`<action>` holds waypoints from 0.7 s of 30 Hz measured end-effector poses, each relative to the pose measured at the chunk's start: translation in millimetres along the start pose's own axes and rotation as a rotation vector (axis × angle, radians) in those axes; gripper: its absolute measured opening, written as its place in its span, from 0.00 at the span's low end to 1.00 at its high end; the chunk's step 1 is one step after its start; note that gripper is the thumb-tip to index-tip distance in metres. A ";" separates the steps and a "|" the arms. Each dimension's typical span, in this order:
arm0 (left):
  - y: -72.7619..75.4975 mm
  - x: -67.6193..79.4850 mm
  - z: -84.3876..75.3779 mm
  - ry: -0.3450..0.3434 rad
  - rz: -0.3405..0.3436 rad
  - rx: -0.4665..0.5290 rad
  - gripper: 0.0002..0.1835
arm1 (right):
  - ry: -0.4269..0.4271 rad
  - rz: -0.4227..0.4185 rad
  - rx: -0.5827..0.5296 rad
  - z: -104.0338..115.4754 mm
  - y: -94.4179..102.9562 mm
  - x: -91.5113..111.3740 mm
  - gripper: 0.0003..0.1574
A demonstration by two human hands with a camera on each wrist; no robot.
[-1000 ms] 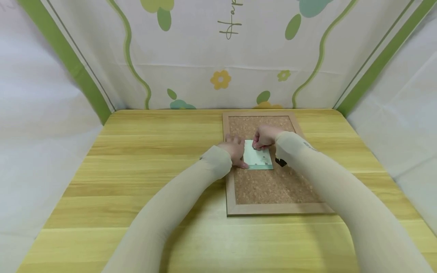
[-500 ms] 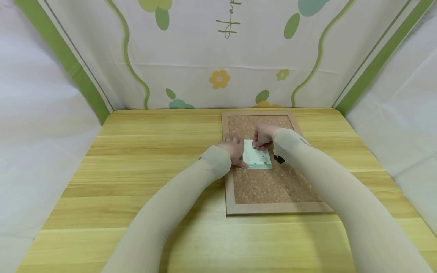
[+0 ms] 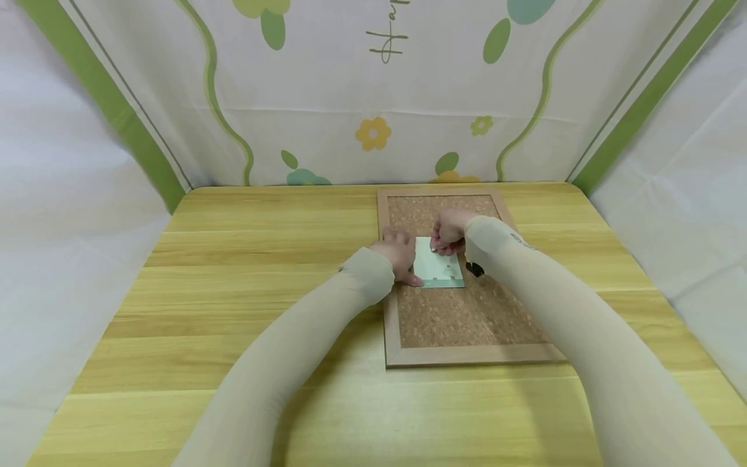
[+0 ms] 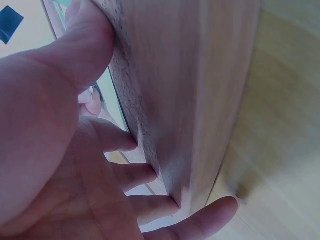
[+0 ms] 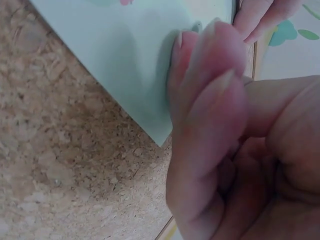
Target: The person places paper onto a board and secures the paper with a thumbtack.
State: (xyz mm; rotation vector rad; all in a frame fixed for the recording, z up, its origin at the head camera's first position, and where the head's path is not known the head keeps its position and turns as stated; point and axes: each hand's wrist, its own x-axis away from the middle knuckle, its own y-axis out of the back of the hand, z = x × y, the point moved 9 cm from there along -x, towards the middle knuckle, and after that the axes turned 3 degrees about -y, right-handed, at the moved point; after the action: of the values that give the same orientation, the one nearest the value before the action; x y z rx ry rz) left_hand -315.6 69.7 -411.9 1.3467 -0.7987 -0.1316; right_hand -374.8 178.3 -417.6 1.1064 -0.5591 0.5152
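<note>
A pale green card point(image 3: 436, 266) with a darker green strip along its near edge lies on a wood-framed cork board point(image 3: 467, 318). My left hand point(image 3: 398, 255) rests over the card's left edge, thumb at its near-left corner. In the left wrist view, the spread fingers point(image 4: 142, 207) of that hand reach over the board's frame, loosely bent around nothing. With curled fingers, my right hand point(image 3: 450, 232) pinches a small grey pushpin point(image 5: 197, 26) against the upper part of the card. Most of the pushpin is hidden by the fingertips.
The board lies on a yellow wood-grain table point(image 3: 245, 272), right of its middle. Behind the table hangs a white cloth point(image 3: 327, 78) with flowers and green bands. White sheets point(image 3: 70, 214) close off both sides. A dark patch point(image 3: 475, 269) shows under the right wrist.
Both hands keep their places on the card and board. Only the head view has shifted slightly.
</note>
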 end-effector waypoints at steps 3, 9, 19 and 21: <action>-1.0 -1.5 0.7 0.001 0.007 0.010 0.57 | -0.010 0.013 -0.018 -0.6 -0.2 -0.4 0.06; -0.5 -0.8 0.1 -0.002 -0.005 0.004 0.57 | -0.032 0.022 -0.060 -1.9 -1.0 1.5 0.06; -0.3 0.4 -0.2 0.016 -0.002 0.003 0.57 | -0.034 0.020 -0.076 -2.2 -3.2 0.2 0.06; -0.4 0.2 -0.3 0.018 0.000 -0.003 0.57 | -0.036 0.016 -0.067 -3.1 -2.6 -1.6 0.06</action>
State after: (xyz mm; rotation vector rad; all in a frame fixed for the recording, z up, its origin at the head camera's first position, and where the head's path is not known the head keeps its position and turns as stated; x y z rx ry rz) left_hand -315.2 69.7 -412.2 1.3435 -0.7832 -0.1198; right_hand -373.8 180.1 -421.4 1.0502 -0.6122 0.4880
